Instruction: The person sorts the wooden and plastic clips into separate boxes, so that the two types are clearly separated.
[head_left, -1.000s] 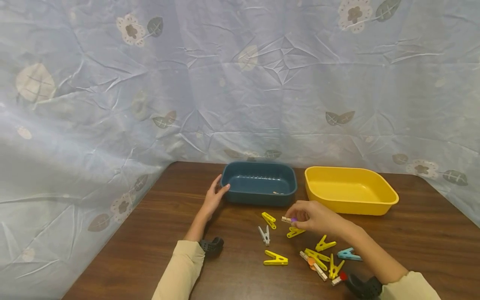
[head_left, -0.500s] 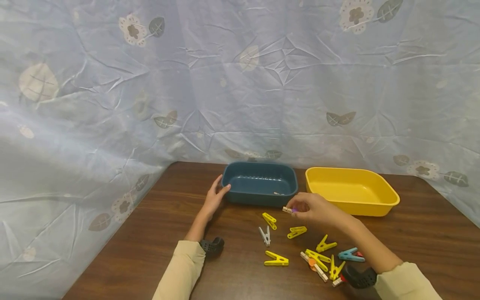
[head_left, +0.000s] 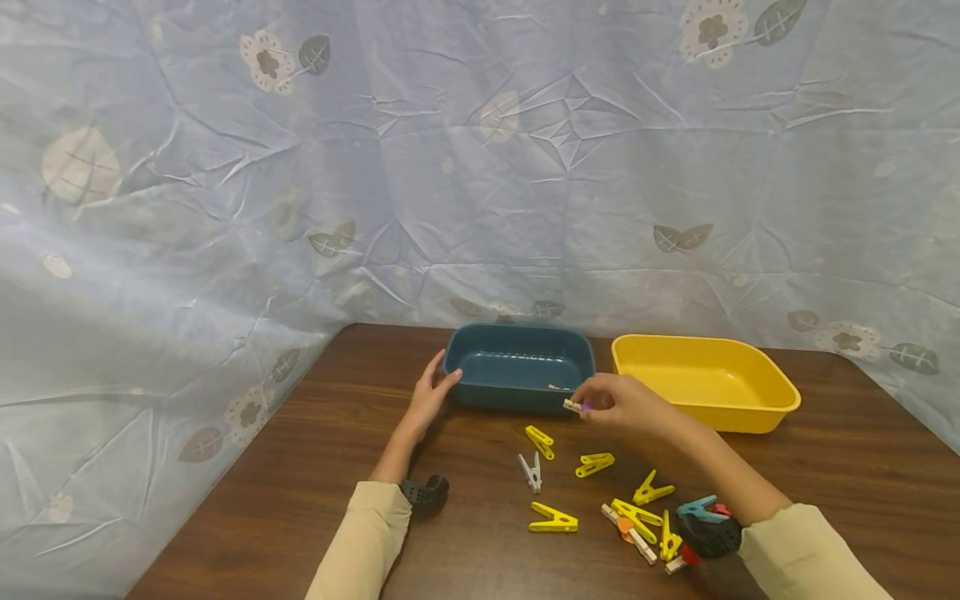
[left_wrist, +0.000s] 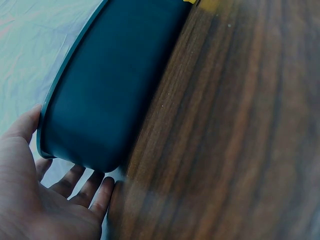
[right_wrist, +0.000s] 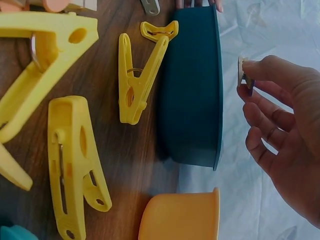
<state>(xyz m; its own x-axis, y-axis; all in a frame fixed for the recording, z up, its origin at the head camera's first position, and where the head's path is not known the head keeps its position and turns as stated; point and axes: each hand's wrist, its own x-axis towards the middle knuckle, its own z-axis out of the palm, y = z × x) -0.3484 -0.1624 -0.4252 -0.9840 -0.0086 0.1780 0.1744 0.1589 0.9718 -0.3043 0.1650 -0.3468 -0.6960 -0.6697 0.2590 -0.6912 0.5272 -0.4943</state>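
My right hand pinches a small wooden clothespin with a purple ornament between thumb and fingertips. It is raised by the front right corner of the dark blue tub. In the right wrist view the clothespin sits at the fingertips, apart from the tub. At the tub's left end, my left hand touches it with nearly straight fingers; the left wrist view shows the thumb at the rim and the other fingers along the end wall. A small pale piece lies inside the tub.
Right of the blue tub stands a yellow tub. Scattered in front are several yellow clothespins, a grey one, a light blue one and wooden ones with orange or red ornaments. A patterned curtain hangs behind the table.
My right hand has moved up and away from the scattered clothespins toward the blue tub's front right corner, carrying the wooden clothespin. My left hand stays at the tub's left end.
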